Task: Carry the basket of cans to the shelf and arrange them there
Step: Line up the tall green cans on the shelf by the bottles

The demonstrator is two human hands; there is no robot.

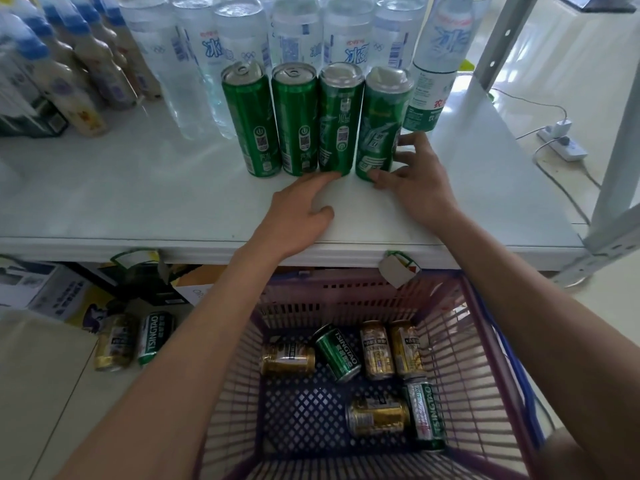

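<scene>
Several tall green cans stand in a row on the white shelf (138,188). My right hand (412,178) wraps around the base of the rightmost green can (379,123), thumb in front and fingers at its right side. My left hand (298,213) lies flat on the shelf, fingers apart, its fingertips touching the foot of the third green can (337,123). Below the shelf edge sits the purple basket (478,358), with several short gold and green cans lying loose on its blue floor, among them a green Tsingtao can (339,353).
Clear water bottles (235,39) stand right behind the green cans, and milky drink bottles (69,74) fill the shelf's far left. Two cans (135,341) lie on the floor left of the basket beside cardboard boxes. A grey shelf post (620,161) rises at right, with a power strip (562,142) behind it.
</scene>
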